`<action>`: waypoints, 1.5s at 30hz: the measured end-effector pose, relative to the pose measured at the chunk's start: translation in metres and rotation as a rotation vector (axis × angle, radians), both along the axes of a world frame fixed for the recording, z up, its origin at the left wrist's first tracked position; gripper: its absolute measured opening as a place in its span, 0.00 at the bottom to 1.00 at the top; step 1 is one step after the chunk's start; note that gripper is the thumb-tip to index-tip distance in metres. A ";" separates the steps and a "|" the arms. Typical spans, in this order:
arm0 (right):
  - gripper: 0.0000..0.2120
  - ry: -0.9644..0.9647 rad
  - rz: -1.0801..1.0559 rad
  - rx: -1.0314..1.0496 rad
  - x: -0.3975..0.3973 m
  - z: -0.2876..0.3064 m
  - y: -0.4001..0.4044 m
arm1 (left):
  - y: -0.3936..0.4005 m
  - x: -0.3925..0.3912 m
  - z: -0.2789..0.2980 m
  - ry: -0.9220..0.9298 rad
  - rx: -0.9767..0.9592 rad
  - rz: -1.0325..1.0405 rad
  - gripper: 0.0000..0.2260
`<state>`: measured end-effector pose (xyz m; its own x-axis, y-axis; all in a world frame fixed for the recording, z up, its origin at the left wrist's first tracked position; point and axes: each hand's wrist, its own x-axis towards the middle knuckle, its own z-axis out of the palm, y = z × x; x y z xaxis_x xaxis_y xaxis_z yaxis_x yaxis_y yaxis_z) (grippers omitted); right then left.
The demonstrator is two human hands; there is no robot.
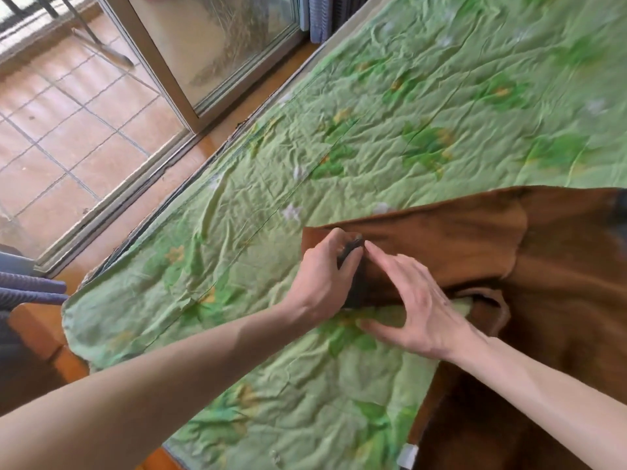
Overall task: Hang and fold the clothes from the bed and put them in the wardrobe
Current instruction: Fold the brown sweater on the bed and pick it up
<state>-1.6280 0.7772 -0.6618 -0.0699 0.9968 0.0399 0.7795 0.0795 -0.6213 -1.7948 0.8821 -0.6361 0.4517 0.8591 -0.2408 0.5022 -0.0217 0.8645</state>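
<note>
Bright daylight floods in through the glass door [217,45]; bed [441,96] blurred far off, edges bowed.

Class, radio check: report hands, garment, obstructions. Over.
Left hand gripping brown garment cuff. Right hand fingertips at same cuff. Garment flat on green bedsheet. No obstruction.

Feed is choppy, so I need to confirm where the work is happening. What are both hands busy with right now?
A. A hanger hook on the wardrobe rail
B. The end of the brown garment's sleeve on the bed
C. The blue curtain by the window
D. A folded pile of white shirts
B: the left hand grips the dark cuff at the sleeve end of the brown garment, the right hand beside it, over the green bedsheet.
</note>
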 end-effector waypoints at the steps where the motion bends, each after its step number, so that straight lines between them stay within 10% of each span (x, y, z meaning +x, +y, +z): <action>1: 0.49 0.084 -0.046 -0.005 -0.003 0.006 -0.004 | -0.007 0.017 0.003 -0.069 -0.034 -0.058 0.04; 16: 0.16 0.485 -0.844 -0.024 0.172 0.079 -0.105 | -0.056 0.174 0.019 0.021 0.750 -0.749 0.20; 30: 0.14 0.477 -1.736 0.027 0.346 0.028 -0.306 | -0.069 0.252 -0.030 0.565 0.600 -0.681 0.34; 45: 0.09 0.370 -1.651 -0.122 0.363 0.006 -0.324 | 0.008 0.323 -0.002 0.733 0.683 -0.859 0.12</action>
